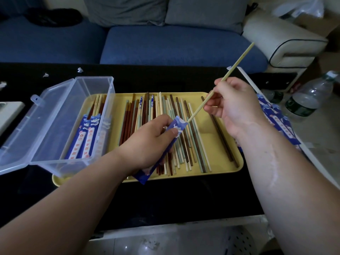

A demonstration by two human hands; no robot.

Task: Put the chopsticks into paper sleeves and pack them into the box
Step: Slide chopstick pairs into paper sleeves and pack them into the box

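My left hand (147, 142) grips a blue patterned paper sleeve (159, 155) over the yellow tray (220, 144), its open end pointing up and right. My right hand (233, 105) pinches a pale bamboo chopstick (237, 61) whose lower tip touches the sleeve's mouth. Several loose chopsticks (176, 131), brown, pale and green, lie side by side on the tray. A clear plastic box (55, 129) with its lid open stands on the tray's left end and holds a few sleeved chopsticks (84, 137).
A stack of spare blue sleeves (276, 122) lies right of the tray on the black table (165, 199). Plastic water bottles (309, 100) stand at the far right. A blue sofa (165, 45) runs behind the table.
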